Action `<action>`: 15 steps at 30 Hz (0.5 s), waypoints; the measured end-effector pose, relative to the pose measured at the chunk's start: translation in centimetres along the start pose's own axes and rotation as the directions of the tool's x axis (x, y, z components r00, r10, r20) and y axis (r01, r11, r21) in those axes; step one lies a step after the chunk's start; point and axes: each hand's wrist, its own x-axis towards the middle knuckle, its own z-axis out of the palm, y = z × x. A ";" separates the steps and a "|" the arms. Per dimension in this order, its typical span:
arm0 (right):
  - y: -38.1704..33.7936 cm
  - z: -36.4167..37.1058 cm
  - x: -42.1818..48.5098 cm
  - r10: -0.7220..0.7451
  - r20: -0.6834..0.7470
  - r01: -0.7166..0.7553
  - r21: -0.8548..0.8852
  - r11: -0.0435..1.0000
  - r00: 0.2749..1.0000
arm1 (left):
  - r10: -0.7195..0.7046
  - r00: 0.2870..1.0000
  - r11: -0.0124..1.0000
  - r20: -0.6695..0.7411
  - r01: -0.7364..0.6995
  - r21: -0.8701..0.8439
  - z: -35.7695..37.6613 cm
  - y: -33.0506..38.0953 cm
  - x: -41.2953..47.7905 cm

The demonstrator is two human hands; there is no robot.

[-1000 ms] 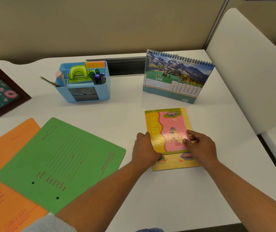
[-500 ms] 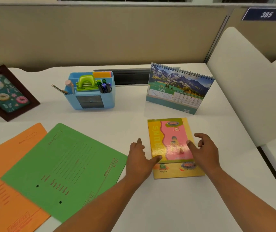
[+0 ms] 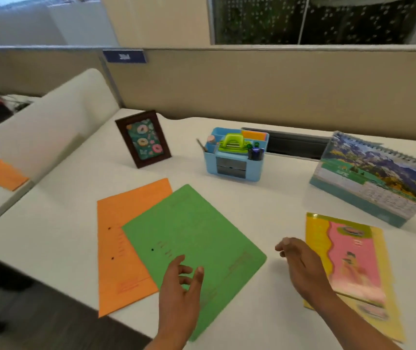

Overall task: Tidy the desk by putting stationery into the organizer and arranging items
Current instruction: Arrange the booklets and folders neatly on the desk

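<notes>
A green folder (image 3: 194, 238) lies slanted on the white desk (image 3: 265, 203), overlapping an orange folder (image 3: 123, 233). My left hand (image 3: 180, 291) hovers over the green folder's near edge, fingers loosely spread, holding nothing. My right hand (image 3: 300, 266) is empty too, between the green folder and a yellow-and-pink booklet (image 3: 350, 263) that lies flat at the right. The blue organizer (image 3: 236, 154) stands at the back with a green hole punch, pens and orange notes in it.
A framed doughnut picture (image 3: 143, 138) stands at the back left and a spiral desk calendar (image 3: 376, 178) at the back right. White dividers flank the desk; another orange folder (image 3: 1, 174) lies on the neighbouring desk. The desk's near-left edge drops to dark floor.
Both hands have let go of the booklet and moved left, the left one over the green folder. The view has swung left and up.
</notes>
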 end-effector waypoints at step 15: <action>0.7 7.0 0.2 0.100 0.229 0.098 -0.718 0.689 0.968 | -0.490 0.865 0.854 0.107 0.501 -0.139 -7.1 -5.1 1.1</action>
